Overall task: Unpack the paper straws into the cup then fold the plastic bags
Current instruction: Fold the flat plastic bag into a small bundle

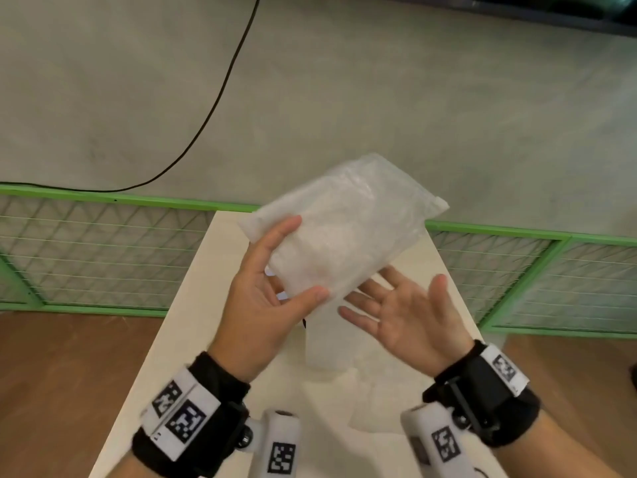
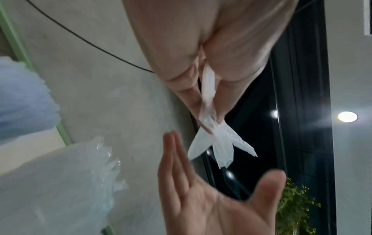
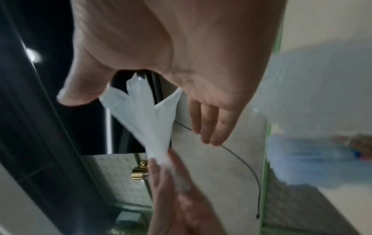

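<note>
Pale table (image 1: 193,305) before green mesh fence (image 1: 103,250) (left hand (image 1: 265,305) pinching plastic bag (image 1: 344,232), right hand (image 1: 410,319) splayed, empty).

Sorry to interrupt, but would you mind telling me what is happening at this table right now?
A person is handling a clear plastic bag above a pale table. The left hand holds the folded bag between thumb and fingers, lifted off the surface. The right hand is open, palm up, just beneath and beside it, holding nothing. More crumpled clear plastic lies on the table below the hands. No straws or cup show in view.
</note>
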A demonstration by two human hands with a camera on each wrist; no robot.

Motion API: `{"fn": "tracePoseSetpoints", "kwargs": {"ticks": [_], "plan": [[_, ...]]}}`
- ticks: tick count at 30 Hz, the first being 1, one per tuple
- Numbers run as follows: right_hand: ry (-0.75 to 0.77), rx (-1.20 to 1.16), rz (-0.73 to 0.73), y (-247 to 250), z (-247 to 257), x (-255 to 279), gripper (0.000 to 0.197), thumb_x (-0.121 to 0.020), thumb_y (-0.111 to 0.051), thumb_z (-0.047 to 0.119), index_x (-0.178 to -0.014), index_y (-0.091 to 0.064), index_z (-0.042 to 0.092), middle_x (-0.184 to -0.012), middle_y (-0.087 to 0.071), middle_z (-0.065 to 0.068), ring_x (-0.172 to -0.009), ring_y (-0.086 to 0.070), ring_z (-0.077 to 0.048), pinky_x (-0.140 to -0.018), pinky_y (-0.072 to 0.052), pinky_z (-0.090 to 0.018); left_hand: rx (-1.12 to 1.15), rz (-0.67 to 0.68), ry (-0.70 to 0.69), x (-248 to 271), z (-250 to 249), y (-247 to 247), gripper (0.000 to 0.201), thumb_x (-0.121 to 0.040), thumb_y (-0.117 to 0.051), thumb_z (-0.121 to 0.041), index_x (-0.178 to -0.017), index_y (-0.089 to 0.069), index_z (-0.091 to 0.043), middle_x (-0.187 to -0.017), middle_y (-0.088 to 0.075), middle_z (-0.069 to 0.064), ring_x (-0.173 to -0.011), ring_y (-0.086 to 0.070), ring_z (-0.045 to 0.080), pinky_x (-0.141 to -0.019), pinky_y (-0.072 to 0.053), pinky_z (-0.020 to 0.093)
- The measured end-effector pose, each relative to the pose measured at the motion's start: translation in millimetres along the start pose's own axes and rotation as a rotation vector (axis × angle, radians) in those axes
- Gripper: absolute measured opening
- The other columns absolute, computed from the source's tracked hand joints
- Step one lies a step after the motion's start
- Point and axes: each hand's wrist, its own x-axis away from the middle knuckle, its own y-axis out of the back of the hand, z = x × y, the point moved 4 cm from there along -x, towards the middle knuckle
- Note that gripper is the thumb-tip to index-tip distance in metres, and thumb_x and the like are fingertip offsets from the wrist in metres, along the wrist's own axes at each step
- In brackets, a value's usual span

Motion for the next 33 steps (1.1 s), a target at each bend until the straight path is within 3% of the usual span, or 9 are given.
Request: {"fn": "tracePoseSetpoints", "kwargs": {"ticks": [4, 8, 11, 16, 20, 23, 26, 28, 33], "plan": [[0.097, 0.074, -0.250, -9, -8, -7, 0.064, -0.086, -0.070, 0.032, -0.136, -0.049, -0.001, -0.133, -0.058, -0.023, -0.118, -0.060, -0.032, -0.101, -0.049, -0.042, -0.033, -0.040, -0.030, 11, 11, -15, 0.071, -0.075, -0.076, -0.002, -0.135, -0.052, -0.033, -0.145, -0.048, -0.003, -0.124, -0.057, 0.018, -0.088, -0.054, 0.029], [0.093, 0.202, -0.308, 8, 6, 0, 0.033, -0.090, -0.056, 0.012, -0.121, -0.060, 0.001, -0.116, -0.069, -0.018, -0.093, -0.071, -0.026, -0.082, -0.059, -0.041, -0.015, -0.027, 0.026, 20, 8, 0, 0.045, -0.078, -0.072, -0.033, -0.122, -0.063, -0.041, -0.138, -0.051, 0.003, -0.115, -0.061, 0.022, -0.080, -0.057, 0.033], [0.032, 0.372, -0.273, 23, 16, 12, 0.041, -0.088, -0.068, 0.018, -0.124, -0.058, 0.001, -0.120, -0.066, -0.021, -0.098, -0.069, -0.031, -0.085, -0.057, -0.047, -0.057, -0.046, 0.102, 11, 0, 32, 0.049, -0.075, -0.068, -0.047, -0.123, -0.062, -0.038, -0.128, -0.062, -0.002, -0.109, -0.066, 0.027, -0.084, -0.056, 0.040], [-0.137, 0.574, -0.125, 31, 21, 18, 0.055, -0.077, -0.081, 0.033, -0.122, -0.063, 0.009, -0.119, -0.066, -0.023, -0.101, -0.068, -0.035, -0.081, -0.059, -0.048, -0.155, 0.403, 0.489, -5, 10, 17, 0.040, -0.080, -0.069, -0.031, -0.119, -0.068, -0.022, -0.102, -0.074, 0.012, -0.086, -0.071, 0.022, -0.070, -0.056, 0.029], [-0.097, 0.617, -0.115, 31, 31, 18, 0.021, -0.085, -0.068, 0.015, -0.106, -0.073, 0.016, -0.096, -0.073, -0.018, -0.079, -0.072, -0.029, -0.064, -0.061, -0.039, -0.087, 0.322, 0.487, -7, 13, 10, 0.021, -0.086, -0.072, -0.019, -0.107, -0.073, -0.019, -0.088, -0.074, 0.020, -0.074, -0.071, 0.028, -0.061, -0.056, 0.033], [-0.015, 0.556, -0.105, 33, 38, 20, 0.029, -0.076, -0.078, 0.016, -0.105, -0.074, 0.017, -0.089, -0.073, -0.007, -0.069, -0.069, -0.018, -0.055, -0.059, -0.030, -0.040, 0.238, 0.408, -8, 13, 8, 0.032, -0.088, -0.062, -0.001, -0.105, -0.073, -0.026, -0.063, -0.067, 0.015, -0.055, -0.064, 0.023, -0.053, -0.054, 0.031], [0.033, 0.527, -0.088, 39, 37, 21, 0.038, -0.063, -0.089, 0.025, -0.099, -0.078, 0.020, -0.090, -0.073, -0.006, -0.072, -0.068, -0.017, -0.061, -0.059, -0.031, 0.002, 0.212, 0.357, -7, 11, 6, 0.036, -0.087, -0.060, 0.005, -0.089, -0.079, -0.026, -0.071, -0.069, 0.012, -0.056, -0.063, 0.019, -0.051, -0.052, 0.027], [0.085, 0.503, -0.101, 39, 38, 20, 0.023, -0.075, -0.066, -0.003, -0.085, -0.080, 0.012, -0.083, -0.074, -0.009, -0.067, -0.068, -0.020, -0.055, -0.057, -0.030, -0.014, 0.227, 0.348, -6, 10, 5, 0.044, -0.091, -0.052, 0.010, -0.079, -0.081, -0.021, -0.082, -0.073, 0.002, -0.066, -0.066, 0.019, -0.054, -0.052, 0.024], [0.108, 0.538, -0.093, 29, 38, 21, 0.072, -0.074, -0.021, -0.038, -0.065, -0.078, 0.005, -0.075, -0.073, -0.010, -0.061, -0.068, -0.021, -0.048, -0.048, -0.025, 0.121, 0.240, 0.419, -3, 7, 1, 0.037, -0.092, -0.044, -0.001, -0.072, -0.074, -0.010, -0.080, -0.067, 0.003, -0.064, -0.063, 0.019, -0.054, -0.052, 0.027]]}}
